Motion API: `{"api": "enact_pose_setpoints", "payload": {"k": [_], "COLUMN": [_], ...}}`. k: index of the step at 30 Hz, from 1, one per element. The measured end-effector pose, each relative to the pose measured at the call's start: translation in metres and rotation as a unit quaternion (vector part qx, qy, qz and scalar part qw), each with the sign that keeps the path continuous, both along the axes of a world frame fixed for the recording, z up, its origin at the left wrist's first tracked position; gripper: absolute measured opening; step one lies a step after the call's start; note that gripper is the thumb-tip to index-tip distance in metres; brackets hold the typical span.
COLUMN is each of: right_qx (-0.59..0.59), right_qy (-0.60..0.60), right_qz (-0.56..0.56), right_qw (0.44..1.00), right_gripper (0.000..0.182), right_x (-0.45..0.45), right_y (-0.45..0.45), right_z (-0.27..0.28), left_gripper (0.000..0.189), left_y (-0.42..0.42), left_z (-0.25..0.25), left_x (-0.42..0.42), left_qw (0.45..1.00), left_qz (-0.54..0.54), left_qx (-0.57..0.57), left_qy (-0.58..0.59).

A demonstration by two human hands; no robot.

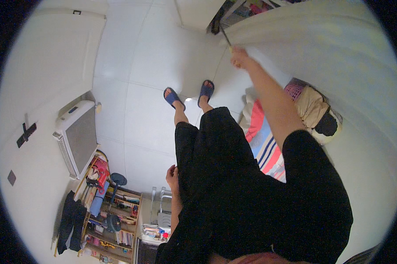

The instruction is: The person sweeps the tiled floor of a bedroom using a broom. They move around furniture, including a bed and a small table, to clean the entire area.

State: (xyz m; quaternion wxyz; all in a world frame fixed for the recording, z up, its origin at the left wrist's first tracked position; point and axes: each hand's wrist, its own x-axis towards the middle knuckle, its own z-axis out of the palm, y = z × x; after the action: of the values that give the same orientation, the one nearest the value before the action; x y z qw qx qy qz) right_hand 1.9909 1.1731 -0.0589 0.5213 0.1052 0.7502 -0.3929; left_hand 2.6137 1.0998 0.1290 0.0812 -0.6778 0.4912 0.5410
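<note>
My right hand [239, 57] reaches far out to the upper right, its fingers closed around a pale yellowish handle. From the handle a thin dark rod [225, 35] runs up toward a dark object [215, 25] beside a wall corner; whether the two are joined I cannot tell. My left hand [172, 175] hangs low by my left thigh, fingers loosely curled, with nothing visible in it. Below me are my blue slippers [174, 95] on the pale tiled floor [149, 109].
Under my right arm lies a striped cloth [267, 145], near a pink basket [293, 90] and a beige cloth bundle [312, 105]. On the left stand a white appliance [78, 132] and a crowded shelf [124, 211]. A grey folding chair [165, 211] is near the desk. White curtain-like fabric [317, 43] hangs right.
</note>
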Motion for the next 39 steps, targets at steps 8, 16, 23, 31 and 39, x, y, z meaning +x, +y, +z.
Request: {"api": "enact_pose_setpoints", "payload": {"k": [8, 16, 23, 31, 39], "right_qx": [0.029, 0.084, 0.165, 0.1, -0.198], "right_qy": [-0.089, 0.398, 0.134, 0.049, -0.184], "right_qz": [-0.083, 0.161, 0.086, -0.093, -0.231], "right_qw": [0.992, 0.899, 0.973, 0.989, 0.935], "right_gripper": [0.038, 0.049, 0.055, 0.018, 0.007], "right_x": [0.161, 0.212, 0.189, 0.243, 0.255], "right_y": [0.065, 0.228, 0.216, 0.074, 0.004], "right_z": [0.084, 0.035, 0.067, 0.035, 0.046], "left_gripper": [0.029, 0.028, 0.029, 0.029, 0.029], "left_y": [-0.018, -0.039, -0.042, -0.036, -0.032], "left_z": [0.006, -0.003, 0.004, 0.003, -0.001], "left_x": [-0.025, -0.051, -0.044, -0.032, -0.009], "left_qw": [0.997, 0.989, 0.989, 0.991, 0.997], "left_qz": [-0.053, -0.137, -0.136, -0.121, -0.061], "left_qx": [-0.044, -0.046, -0.051, -0.055, -0.036], "left_qy": [0.015, 0.029, 0.035, 0.03, 0.043]}}
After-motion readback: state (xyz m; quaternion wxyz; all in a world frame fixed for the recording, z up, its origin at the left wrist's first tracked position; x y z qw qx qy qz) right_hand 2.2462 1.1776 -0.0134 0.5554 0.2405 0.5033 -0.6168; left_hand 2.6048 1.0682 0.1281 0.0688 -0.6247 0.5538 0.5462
